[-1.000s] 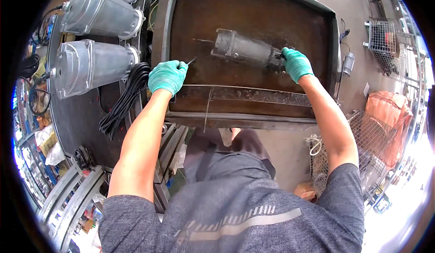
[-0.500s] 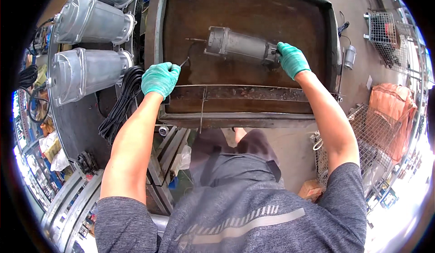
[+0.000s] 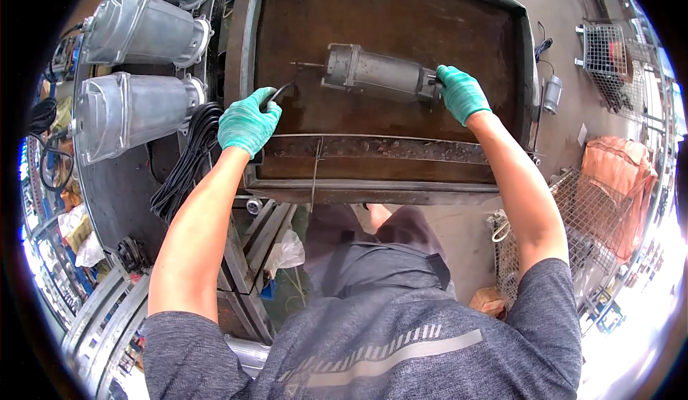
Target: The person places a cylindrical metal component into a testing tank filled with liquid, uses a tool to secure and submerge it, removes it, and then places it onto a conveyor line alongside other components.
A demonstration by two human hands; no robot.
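A grey metal motor housing [image 3: 383, 73] lies lengthwise inside a large brown tank with a raised metal rim [image 3: 246, 49]. My right hand [image 3: 462, 93], in a green glove, is closed around the fitting at the housing's right end. Over the tank's left rim, my left hand [image 3: 249, 122], gloved alike, pinches a black cable [image 3: 285, 88]. That cable runs toward the housing's left end, where a thin rod-like tip [image 3: 307, 65] sticks out. The cable's far part is lost against the dark tank floor.
Several similar grey housings [image 3: 136, 110] stand on the bench at left, beside a coil of black cable [image 3: 188, 158]. A flat metal bar [image 3: 401, 148] crosses the tank's near side. Wire baskets [image 3: 605, 49] and an orange-brown cloth [image 3: 615, 185] are at right.
My left hand has shifted slightly left with the cable, which now shows more plainly above the tank. The right hand and the housing have hardly moved.
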